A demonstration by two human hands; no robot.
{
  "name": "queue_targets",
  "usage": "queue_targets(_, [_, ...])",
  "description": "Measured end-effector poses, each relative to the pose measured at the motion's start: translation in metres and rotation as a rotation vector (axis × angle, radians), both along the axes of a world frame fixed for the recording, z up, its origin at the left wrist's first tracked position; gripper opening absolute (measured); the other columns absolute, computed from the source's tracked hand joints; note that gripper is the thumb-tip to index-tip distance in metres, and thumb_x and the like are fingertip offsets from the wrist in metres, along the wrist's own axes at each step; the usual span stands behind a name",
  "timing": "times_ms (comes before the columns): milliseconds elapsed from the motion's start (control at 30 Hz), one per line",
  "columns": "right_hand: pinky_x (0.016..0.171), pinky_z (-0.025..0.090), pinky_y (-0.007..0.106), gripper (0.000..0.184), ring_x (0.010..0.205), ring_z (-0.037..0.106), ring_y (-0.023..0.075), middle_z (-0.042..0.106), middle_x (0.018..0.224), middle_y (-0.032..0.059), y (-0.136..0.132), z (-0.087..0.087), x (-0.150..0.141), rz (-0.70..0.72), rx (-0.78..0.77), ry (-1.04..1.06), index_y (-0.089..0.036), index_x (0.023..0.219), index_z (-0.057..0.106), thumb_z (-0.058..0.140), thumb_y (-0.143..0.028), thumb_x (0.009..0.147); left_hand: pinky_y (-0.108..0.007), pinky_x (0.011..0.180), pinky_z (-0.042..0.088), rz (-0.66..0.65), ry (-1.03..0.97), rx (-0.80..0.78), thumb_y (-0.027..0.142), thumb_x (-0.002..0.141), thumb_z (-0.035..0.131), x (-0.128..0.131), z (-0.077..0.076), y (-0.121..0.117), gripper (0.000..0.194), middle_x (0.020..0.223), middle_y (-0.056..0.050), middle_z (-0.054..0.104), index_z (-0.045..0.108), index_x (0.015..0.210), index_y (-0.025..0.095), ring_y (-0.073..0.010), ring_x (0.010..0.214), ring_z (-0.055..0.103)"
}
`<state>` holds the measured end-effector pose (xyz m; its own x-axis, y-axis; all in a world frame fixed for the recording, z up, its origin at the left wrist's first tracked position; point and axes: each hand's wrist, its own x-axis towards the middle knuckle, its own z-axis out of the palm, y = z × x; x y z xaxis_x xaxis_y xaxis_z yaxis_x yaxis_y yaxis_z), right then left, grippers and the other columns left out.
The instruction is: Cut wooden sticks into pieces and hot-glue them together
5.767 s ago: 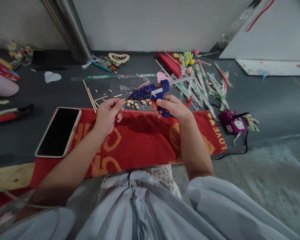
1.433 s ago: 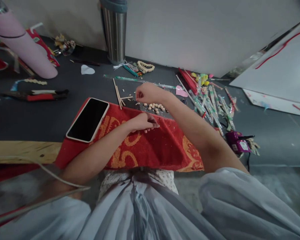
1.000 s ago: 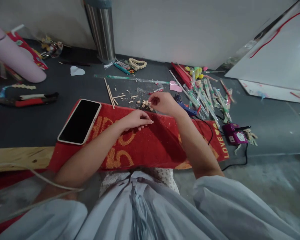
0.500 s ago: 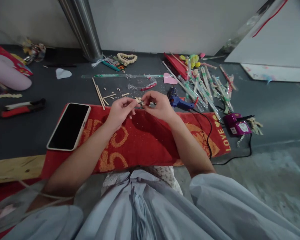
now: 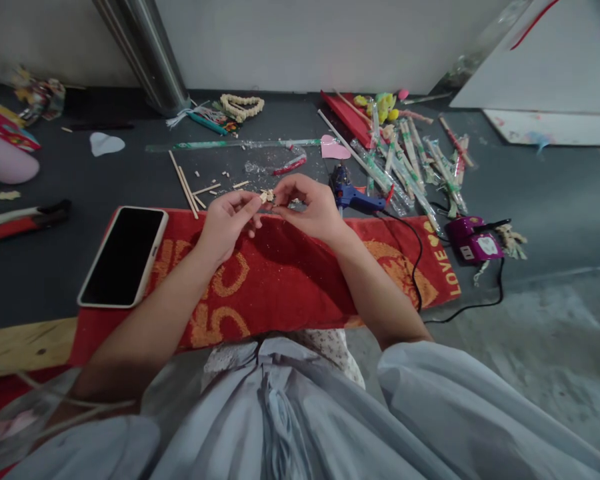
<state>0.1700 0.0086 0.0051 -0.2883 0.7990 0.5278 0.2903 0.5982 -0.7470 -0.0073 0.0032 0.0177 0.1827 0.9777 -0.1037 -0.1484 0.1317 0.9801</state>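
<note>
Above the far edge of a red towel (image 5: 290, 280), my two hands meet at a small, lumpy cream-coloured piece (image 5: 267, 197), made of what look like short bits of stick. My left hand (image 5: 230, 220) pinches it between thumb and forefinger. My right hand (image 5: 307, 205) is closed at its other side, fingertips curled together; whether they grip the same piece or a separate tiny bit is hidden. Thin wooden sticks (image 5: 185, 187) and cut bits lie left of the hands. A blue glue gun (image 5: 357, 199) rests just right of my right hand.
A phone (image 5: 123, 257) lies on the towel's left side, with red-handled pliers (image 5: 25, 220) beyond it. Wrapped chopsticks (image 5: 405, 160) are heaped at the right, near a purple power box (image 5: 473, 240) with a cord. A heart-shaped stick frame (image 5: 241, 107) lies by a metal post (image 5: 147, 60).
The whole view has shifted slightly, so things appear further left. My hands stay together at the cream piece, which shows a little more between the fingertips.
</note>
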Motion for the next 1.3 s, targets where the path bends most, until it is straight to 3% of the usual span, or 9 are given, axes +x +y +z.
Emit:
queue_targets(400, [0.073, 0.053, 0.023, 0.025, 0.074, 0.062, 0.0081, 0.066, 0.082, -0.0010, -0.0013, 0.0015, 0.0006, 0.003, -0.015, 0.026, -0.019, 0.091, 0.060, 0.065, -0.042, 0.085, -0.016, 0.037, 0.037, -0.014, -0.052, -0.005, 0.031, 0.080, 0.071, 0.0000, 0.0049, -0.0038, 0.019, 0.073, -0.002, 0.070, 0.059, 0.076, 0.017, -0.0058, 0.045, 0.053])
queue_targets(567, [0.075, 0.055, 0.024, 0.022, 0.076, 0.065, 0.0083, 0.068, 0.084, -0.0009, -0.0005, -0.0010, 0.0012, 0.001, 0.008, 0.074, -0.019, 0.092, 0.060, 0.066, -0.038, 0.084, -0.016, 0.036, 0.038, -0.010, -0.036, -0.006, 0.031, 0.078, 0.074, 0.0004, 0.0040, -0.0035, 0.020, 0.066, 0.000, 0.066, 0.060, 0.076, 0.017, -0.0057, 0.043, 0.052])
queue_targets(833, [0.079, 0.056, 0.027, 0.015, 0.080, 0.067, 0.0096, 0.068, 0.089, -0.0005, -0.0026, -0.0022, -0.0010, -0.134, 0.065, 0.005, -0.020, 0.097, 0.059, 0.063, -0.028, 0.085, -0.016, 0.034, 0.036, -0.032, -0.019, -0.032, 0.038, 0.069, 0.081, 0.0014, 0.0025, -0.0038, 0.030, 0.059, 0.002, 0.060, 0.060, 0.072, 0.016, -0.0054, 0.042, 0.049])
queue_targets(1300, [0.082, 0.058, 0.028, 0.011, 0.087, 0.071, 0.0127, 0.072, 0.092, 0.0025, -0.0074, 0.0036, -0.0018, -0.110, 0.077, -0.091, -0.019, 0.096, 0.062, 0.058, -0.018, 0.086, -0.016, 0.034, 0.035, -0.060, 0.075, -0.075, 0.041, 0.065, 0.081, 0.0000, 0.0007, -0.0036, 0.033, 0.063, 0.000, 0.064, 0.060, 0.070, 0.016, -0.0047, 0.041, 0.048])
